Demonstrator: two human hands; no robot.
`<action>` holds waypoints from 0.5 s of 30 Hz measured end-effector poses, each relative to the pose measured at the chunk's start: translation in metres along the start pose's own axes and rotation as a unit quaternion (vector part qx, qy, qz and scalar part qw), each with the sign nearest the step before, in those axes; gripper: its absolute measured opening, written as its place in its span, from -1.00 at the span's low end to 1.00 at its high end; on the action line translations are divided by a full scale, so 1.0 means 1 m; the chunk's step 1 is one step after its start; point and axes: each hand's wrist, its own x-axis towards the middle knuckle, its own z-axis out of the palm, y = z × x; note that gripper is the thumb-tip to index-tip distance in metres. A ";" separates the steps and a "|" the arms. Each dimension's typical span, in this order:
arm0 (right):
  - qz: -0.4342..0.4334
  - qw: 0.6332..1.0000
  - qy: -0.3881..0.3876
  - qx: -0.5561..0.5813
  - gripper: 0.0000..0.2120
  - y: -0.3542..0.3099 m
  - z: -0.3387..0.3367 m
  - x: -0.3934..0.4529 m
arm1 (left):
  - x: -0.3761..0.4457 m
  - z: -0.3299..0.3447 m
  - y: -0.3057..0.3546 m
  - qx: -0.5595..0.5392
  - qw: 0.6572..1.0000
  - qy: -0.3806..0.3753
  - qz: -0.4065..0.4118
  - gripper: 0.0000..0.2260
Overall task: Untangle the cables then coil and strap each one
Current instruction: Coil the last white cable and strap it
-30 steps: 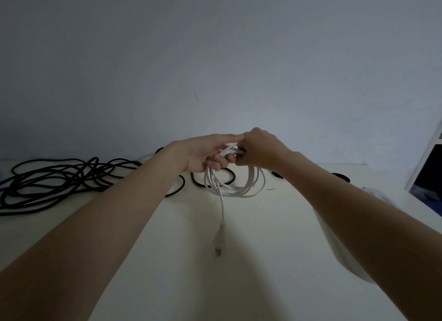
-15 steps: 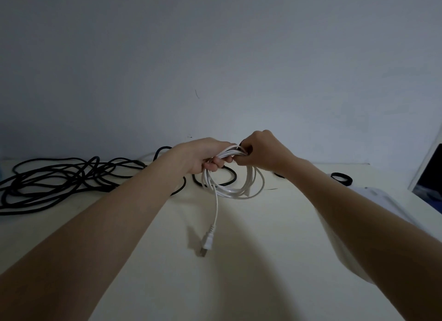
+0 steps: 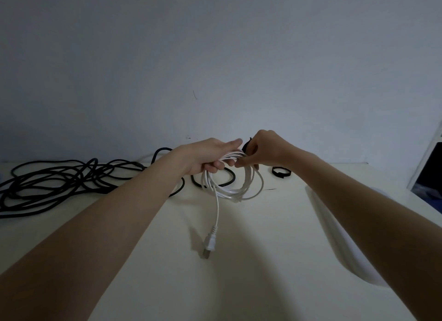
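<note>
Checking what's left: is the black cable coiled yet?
No, the black cable lies in a loose tangle on the table.

- I see the coiled cable [image 3: 229, 191] is white, with a white plug [image 3: 210, 243].
- The tangled cable [image 3: 55, 184] is black.
- The strap [image 3: 281, 171] is black.
- The table [image 3: 251, 261] is cream.

Both forearms bare to frame edge, no sleeves, watch or rings visible. Left hand [image 3: 210, 157] enters from 8 o'clock, right hand [image 3: 265, 148] from 4 o'clock. Dim light; nails too dark to make out.
</note>
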 end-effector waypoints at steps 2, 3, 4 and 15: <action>-0.001 1.000 0.001 -0.005 -0.60 -0.003 -0.001 -0.001 | 0.002 0.001 0.001 -0.012 1.000 0.026 -0.007 -0.74; -0.002 1.000 0.000 -0.009 -0.59 -0.005 -0.002 -0.001 | 0.002 0.001 0.001 -0.017 0.999 0.032 -0.010 -0.77; -0.004 1.000 -0.001 -0.013 -0.60 -0.005 -0.002 -0.002 | 0.002 0.000 0.002 -0.020 0.999 0.033 -0.013 -0.79; -0.012 0.998 -0.025 -0.054 -0.74 -0.014 -0.029 -0.003 | -0.002 -0.006 0.001 0.034 0.998 0.037 -0.044 -0.86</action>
